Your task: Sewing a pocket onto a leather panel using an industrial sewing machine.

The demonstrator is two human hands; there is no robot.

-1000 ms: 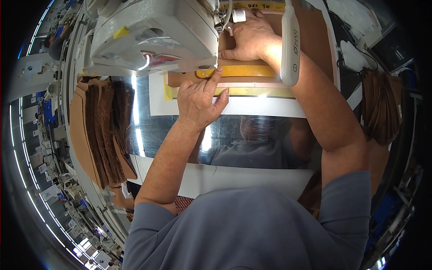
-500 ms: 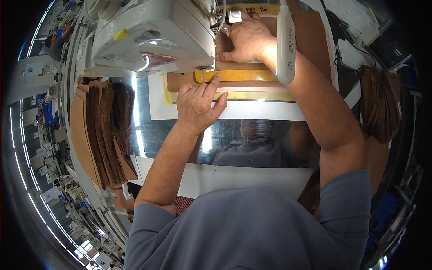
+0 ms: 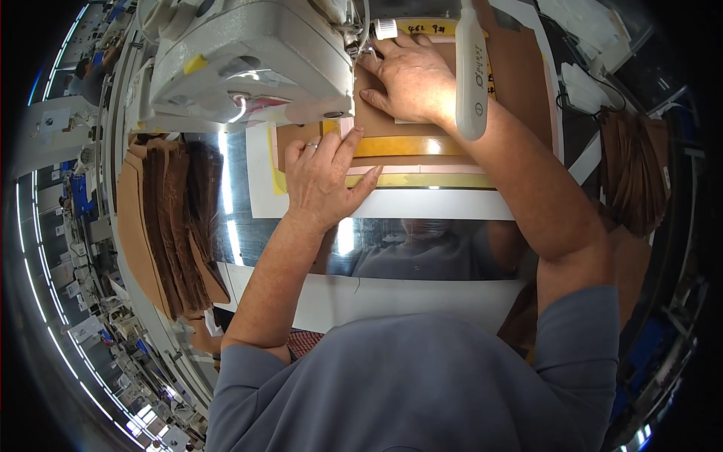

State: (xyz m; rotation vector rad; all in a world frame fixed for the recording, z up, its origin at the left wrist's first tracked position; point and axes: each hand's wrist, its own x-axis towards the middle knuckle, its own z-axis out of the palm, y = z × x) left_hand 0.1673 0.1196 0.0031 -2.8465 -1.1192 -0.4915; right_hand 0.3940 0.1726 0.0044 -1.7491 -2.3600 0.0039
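A white sewing machine (image 3: 252,71) stands over a flat template (image 3: 392,200) with a white edge. On the template lies a brown panel (image 3: 523,98), bordered by yellow strips (image 3: 410,145) and pale pink strips. My left hand (image 3: 322,175) rests on the template's near left part, fingers stretched and thumb apart, beside the yellow strip. Farther off, my right hand (image 3: 413,79) lies flat and spread on the brown panel, close to the needle area. The machine's parts hide the needle itself. A pale grey lamp-like bar (image 3: 471,83) hangs over my right wrist.
A shiny metal table (image 3: 422,248) reaches toward me. Brown cut pieces stand in a stack (image 3: 169,218) at the left, and another bundle (image 3: 636,173) hangs at the right. White crumpled material (image 3: 587,87) and a cable lie at the far right.
The template with its brown panel and yellow strips has slid toward me. My left hand has shifted slightly left and nearer, and my right hand has shifted slightly nearer. Both stay on the template.
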